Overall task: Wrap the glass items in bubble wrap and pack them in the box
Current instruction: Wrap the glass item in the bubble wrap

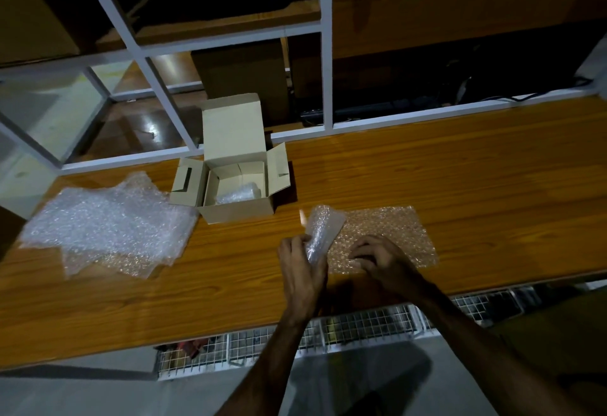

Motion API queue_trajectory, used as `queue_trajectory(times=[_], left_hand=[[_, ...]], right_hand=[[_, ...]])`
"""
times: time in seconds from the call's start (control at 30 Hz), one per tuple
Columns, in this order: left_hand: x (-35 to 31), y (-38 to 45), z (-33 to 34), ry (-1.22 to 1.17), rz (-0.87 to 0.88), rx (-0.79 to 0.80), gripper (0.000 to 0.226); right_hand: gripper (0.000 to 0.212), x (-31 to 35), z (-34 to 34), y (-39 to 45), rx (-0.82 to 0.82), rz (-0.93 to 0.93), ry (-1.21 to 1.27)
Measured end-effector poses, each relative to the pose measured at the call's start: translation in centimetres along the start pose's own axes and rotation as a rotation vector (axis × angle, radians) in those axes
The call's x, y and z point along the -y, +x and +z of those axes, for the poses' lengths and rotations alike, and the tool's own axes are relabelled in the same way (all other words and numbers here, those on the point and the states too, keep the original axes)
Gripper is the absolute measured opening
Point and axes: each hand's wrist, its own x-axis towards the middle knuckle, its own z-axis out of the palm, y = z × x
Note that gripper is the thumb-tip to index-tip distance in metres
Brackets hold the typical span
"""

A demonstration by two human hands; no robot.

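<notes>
A sheet of bubble wrap (391,231) lies flat on the wooden table (460,185). Its left end is lifted and rolled up around something I cannot make out. My left hand (300,263) grips that rolled end (323,230) from the left. My right hand (382,259) rests with curled fingers on the sheet's near edge. An open cardboard box (236,179) stands behind and to the left, flaps up, with a bubble-wrapped bundle (238,194) inside it.
A loose pile of bubble wrap sheets (105,228) lies at the table's left. A white-framed shelving unit (325,54) rises behind the table. A wire mesh rack (328,333) runs under the table's near edge.
</notes>
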Motion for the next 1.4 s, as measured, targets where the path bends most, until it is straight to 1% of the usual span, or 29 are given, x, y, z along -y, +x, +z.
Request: queue_trajectory(times=[0.07,0.13,0.23,0.33,0.37,0.43,0.47,0.53,0.6,0.63,0.73,0.8,0.87,0.93,0.97,1.03,1.13,1.17,1.23,1.3,1.33,1.37,1.4], left_hand=[[0.0,0.0,0.5,0.098,0.043,0.008,0.042],[0.1,-0.3,0.5,0.212,0.162,0.030,0.044],[0.2,-0.6,0.1,0.345,0.363,0.006,0.046],[0.4,-0.1,-0.3,0.329,0.456,0.007,0.029],[0.3,0.1,-0.6,0.284,0.460,0.026,0.025],[0.1,0.5,-1.2,0.175,0.416,0.090,0.018],[-0.1,0.6,-1.3,0.124,0.363,0.125,0.015],[-0.6,0.9,-1.4,-0.002,0.198,0.171,0.014],[-1.2,1.0,-1.5,-0.141,0.034,0.199,0.028],[-1.6,1.1,-1.6,-0.171,0.000,0.190,0.037],[-1.9,1.7,-1.7,-0.181,-0.091,0.172,0.055],[-1.7,2.2,-1.3,-0.139,-0.154,0.192,0.056],[-1.4,2.9,-0.9,-0.081,-0.182,0.221,0.050],[-1.8,3.0,-0.9,-0.081,-0.192,0.242,0.042],[-2.1,2.9,-0.9,-0.075,-0.197,0.248,0.041],[-2.4,2.6,-1.0,-0.029,-0.210,0.255,0.048],[-1.5,2.4,0.1,0.034,-0.203,0.305,0.056],[-1.6,2.3,0.4,0.063,-0.185,0.319,0.056],[-2.2,1.9,0.4,0.117,-0.118,0.305,0.056],[-3.0,1.5,0.3,0.196,-0.030,0.276,0.056],[-3.3,1.3,0.4,0.242,-0.001,0.274,0.057],[-3.5,0.9,0.5,0.296,0.014,0.282,0.059],[-3.9,0.4,0.4,0.346,0.039,0.277,0.060]], right_hand=[[0.028,0.0,0.0,-0.2,-0.001,0.008,0.006],[0.027,-0.1,0.1,-0.4,-0.011,0.016,-0.007],[0.035,-0.2,-0.1,-0.8,-0.022,-0.016,-0.071],[0.021,-1.7,0.0,-1.2,-0.051,-0.072,-0.179],[0.025,-2.2,0.0,-1.3,-0.039,-0.055,-0.202],[0.039,-2.3,0.0,-1.5,-0.005,0.003,-0.222],[0.044,-1.9,-0.2,-1.6,-0.005,0.025,-0.242],[0.050,-1.1,-0.8,-1.8,-0.009,0.080,-0.279],[0.051,-0.6,-1.1,-2.0,-0.022,0.146,-0.309],[0.048,-0.5,-1.2,-2.2,-0.027,0.177,-0.317],[0.034,-0.2,-1.2,-2.3,-0.030,0.228,-0.308],[0.020,0.0,-1.1,-2.2,-0.055,0.218,-0.266],[0.006,-0.1,-1.1,-2.2,-0.092,0.192,-0.225],[0.007,0.0,-1.0,-2.1,-0.101,0.164,-0.201],[0.007,0.1,-1.1,-2.0,-0.100,0.144,-0.205],[0.006,0.6,-1.2,-1.9,-0.096,0.105,-0.216],[0.009,0.4,-2.0,-2.2,-0.076,0.112,-0.242],[0.017,-0.1,-2.3,-2.5,-0.066,0.125,-0.266],[0.044,-1.2,-3.3,-3.5,-0.049,0.154,-0.289],[0.070,-2.0,-4.1,-4.3,-0.035,0.179,-0.260],[0.078,-2.4,-4.5,-4.7,-0.029,0.191,-0.243],[0.081,-2.6,-4.7,-5.0,-0.024,0.201,-0.234],[0.079,-2.7,-4.8,-5.2,-0.020,0.209,-0.233]])
